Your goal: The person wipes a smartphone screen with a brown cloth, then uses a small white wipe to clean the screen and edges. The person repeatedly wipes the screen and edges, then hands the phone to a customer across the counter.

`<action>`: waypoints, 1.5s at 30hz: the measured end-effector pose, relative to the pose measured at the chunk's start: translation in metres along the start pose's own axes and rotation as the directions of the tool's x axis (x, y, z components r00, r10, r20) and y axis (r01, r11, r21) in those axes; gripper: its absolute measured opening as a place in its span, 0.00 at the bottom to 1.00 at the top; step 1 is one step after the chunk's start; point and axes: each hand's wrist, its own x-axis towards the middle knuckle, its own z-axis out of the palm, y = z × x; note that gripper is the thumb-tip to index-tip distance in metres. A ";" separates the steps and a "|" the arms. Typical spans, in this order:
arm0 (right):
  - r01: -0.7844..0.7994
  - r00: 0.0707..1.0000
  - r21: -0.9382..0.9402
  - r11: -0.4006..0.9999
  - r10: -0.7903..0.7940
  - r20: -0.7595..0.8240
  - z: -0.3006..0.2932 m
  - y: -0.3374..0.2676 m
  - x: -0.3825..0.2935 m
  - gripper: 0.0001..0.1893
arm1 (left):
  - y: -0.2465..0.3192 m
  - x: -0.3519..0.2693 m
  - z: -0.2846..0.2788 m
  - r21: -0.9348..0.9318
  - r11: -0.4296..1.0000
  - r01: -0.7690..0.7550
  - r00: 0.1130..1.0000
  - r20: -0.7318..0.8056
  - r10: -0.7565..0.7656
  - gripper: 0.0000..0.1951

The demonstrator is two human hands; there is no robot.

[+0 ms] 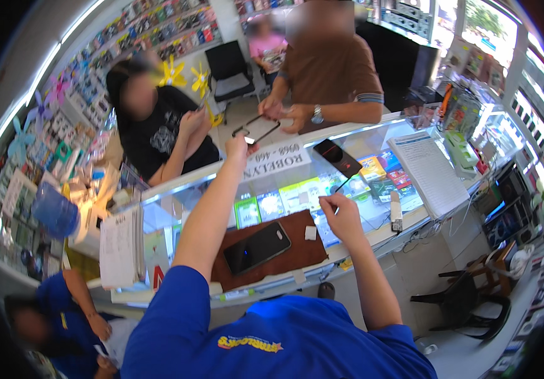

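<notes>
My left hand point(238, 148) reaches across the glass counter and grips the near end of a black-rimmed clear phone cover point(268, 134). A person opposite has fingers at its far end. My right hand point(343, 218) is over the counter with its fingers curled together; whether anything is pinched in them is hidden. Just beyond it, a thin black cable point(343, 184) runs to the end of a dark phone point(337, 157) with red marks on its lit screen. Before me, another black phone point(258, 248) lies on a brown cloth point(303, 258), near a small white square point(310, 232).
Boxed goods point(247, 212) show under the counter glass. A stack of papers point(121, 248) is at left, an open logbook point(426, 175) at right. Two people stand across the counter; a co-worker in blue is at lower left. A dark plastic chair point(466, 298) stands behind at right.
</notes>
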 end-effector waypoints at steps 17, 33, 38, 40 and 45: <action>0.608 0.426 0.085 0.790 -0.414 0.805 0.065 -0.128 0.001 0.42 | 0.097 -0.346 -0.241 0.339 0.928 0.156 0.988 -0.056 -0.146 0.24; 0.582 0.279 0.135 0.802 -0.353 0.893 0.095 -0.140 0.030 0.36 | 0.018 -0.434 -0.210 -0.843 0.448 0.298 0.931 0.360 0.059 0.43; 0.441 0.381 0.092 0.893 -0.279 0.881 0.131 -0.129 0.026 0.20 | 0.024 -0.433 -0.200 -0.770 0.507 0.387 0.896 0.444 -0.010 0.51; 0.486 0.429 0.171 0.857 -0.404 0.808 0.147 -0.126 0.025 0.15 | 0.024 -0.429 -0.200 -0.743 0.530 0.408 0.892 0.447 -0.061 0.51; 0.459 0.616 -0.068 0.886 -0.262 0.743 0.140 -0.131 0.031 0.13 | 0.016 -0.432 -0.201 -0.697 0.529 0.484 0.866 0.469 -0.174 0.53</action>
